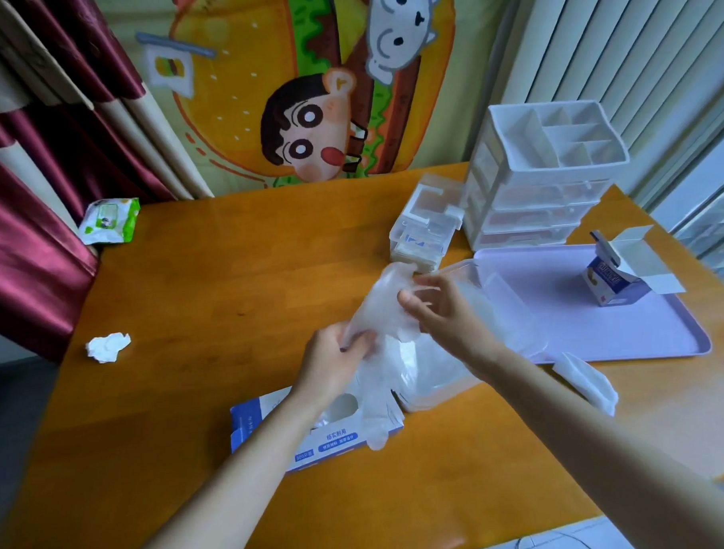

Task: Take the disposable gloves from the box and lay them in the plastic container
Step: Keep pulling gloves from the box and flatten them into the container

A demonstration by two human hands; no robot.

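A blue and white glove box (pixel 317 436) lies flat on the wooden table near me, its oval opening facing up. A clear disposable glove (pixel 380 306) is stretched in the air between my hands. My left hand (pixel 335 358) grips its lower end just above the box. My right hand (pixel 441 312) pinches its upper part. Under my right hand sits the clear plastic container (pixel 498 305), with more clear gloves (pixel 414 367) draped over its near side and down onto the box.
A lilac tray (pixel 628 329) holds an opened small carton (pixel 617 279). Behind it stand a white drawer organizer (pixel 543 183) and a small clear box (pixel 424 230). A crumpled tissue (pixel 107 347), a wipes pack (pixel 109 221) and a plastic packet (pixel 587 382) lie around.
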